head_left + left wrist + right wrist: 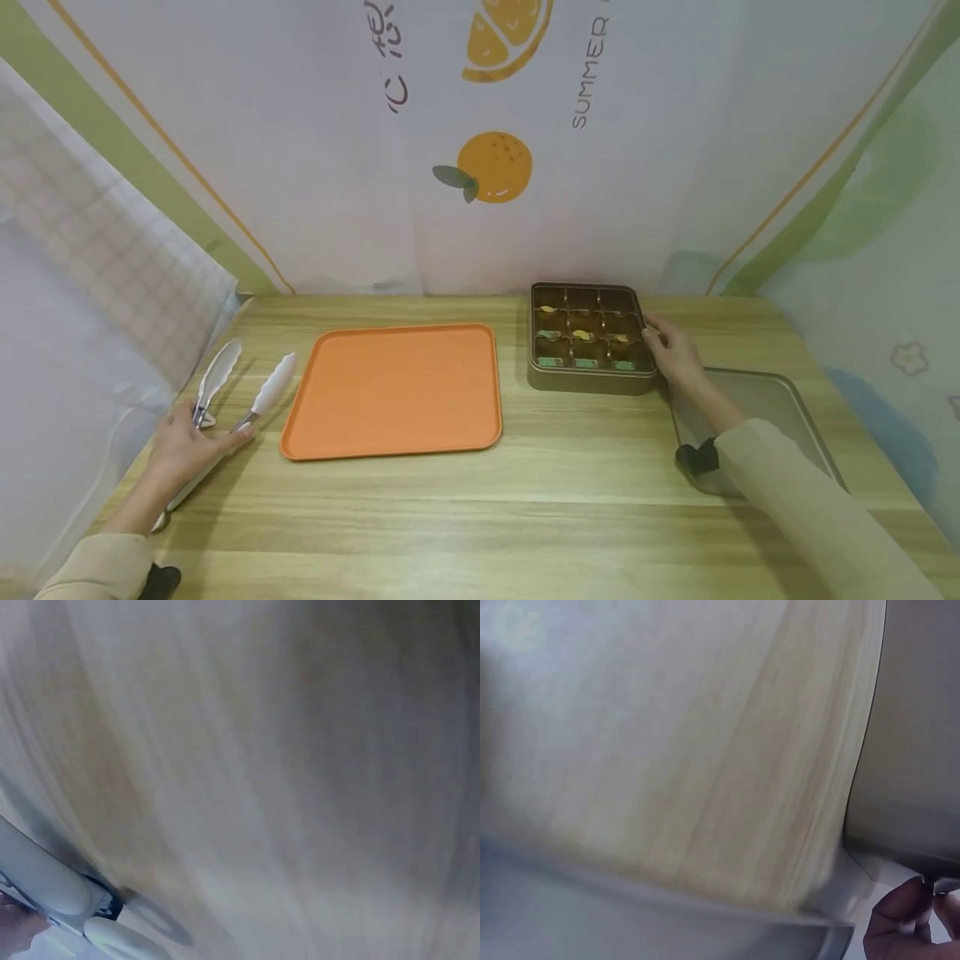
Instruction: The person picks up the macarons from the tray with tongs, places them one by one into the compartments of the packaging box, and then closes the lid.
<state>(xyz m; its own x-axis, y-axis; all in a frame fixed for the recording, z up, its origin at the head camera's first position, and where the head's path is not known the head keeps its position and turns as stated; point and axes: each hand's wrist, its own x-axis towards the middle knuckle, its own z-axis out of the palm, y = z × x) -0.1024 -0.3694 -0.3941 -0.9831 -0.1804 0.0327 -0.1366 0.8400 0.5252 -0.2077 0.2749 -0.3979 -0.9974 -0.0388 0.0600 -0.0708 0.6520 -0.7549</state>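
Observation:
At the left of the head view, my left hand (180, 446) holds a pair of tongs (272, 385) with scalloped white tips spread apart. The thumb lies along one arm of the tongs. In the left wrist view, the pale handle end of the tongs (45, 874) shows beside part of the hand. My right hand (677, 354) pinches the right rim of a gold-brown tin box (588, 382). Dividers split the box into several compartments, some with small green or yellow wrapped pieces. The right wrist view has fingertips (896, 919) at the box's wall (915, 750).
An orange tray (390, 400) lies between the tongs and the box. Under the right forearm is a flat rimmed metal lid or tray (761, 408), partly hidden by the sleeve. A printed white cloth (337, 192) hangs behind the wooden table (420, 525).

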